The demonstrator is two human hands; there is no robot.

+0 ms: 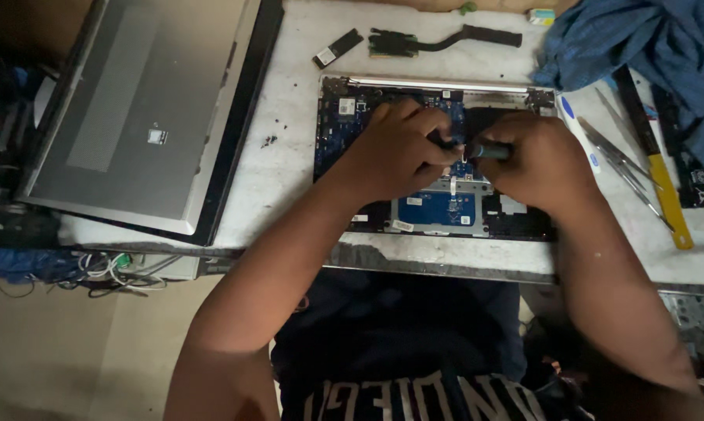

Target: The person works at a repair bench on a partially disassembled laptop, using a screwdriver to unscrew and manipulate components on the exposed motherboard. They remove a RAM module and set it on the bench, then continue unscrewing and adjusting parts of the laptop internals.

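Observation:
An opened laptop base with a blue circuit board lies on the white workbench in front of me. My left hand rests on the board, its fingertips pinching a small dark part near the middle. My right hand grips a screwdriver with a blue-grey handle, its tip pointing left toward the left hand's fingers. Both hands hide the centre of the board. Below them a blue touchpad board shows.
A grey laptop lid lies at the left, overhanging the bench. A heat pipe and a small black module lie at the back. Blue cloth, tweezers and a yellow-handled tool are at the right. Cables hang below left.

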